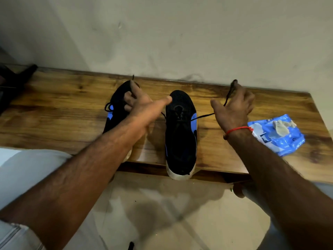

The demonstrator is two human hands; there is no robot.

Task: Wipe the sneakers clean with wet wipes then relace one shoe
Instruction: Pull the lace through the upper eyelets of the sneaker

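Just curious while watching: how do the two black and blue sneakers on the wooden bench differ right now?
The right black and blue sneaker lies fully in view, its black lace pulled out sideways by both hands; the left black and blue sneaker is half hidden behind the left hand, its lace looped loosely at its side. The right sneaker's heel overhangs the wooden bench. Both point toes toward the wall.

Left hand (pixel 138 103), right hand (pixel 232 107) pull lace (pixel 203 116) ends apart.

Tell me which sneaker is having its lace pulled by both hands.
The right sneaker, nearer the wet wipes packet. Its lace runs out to the right hand; the left sneaker stays laced.
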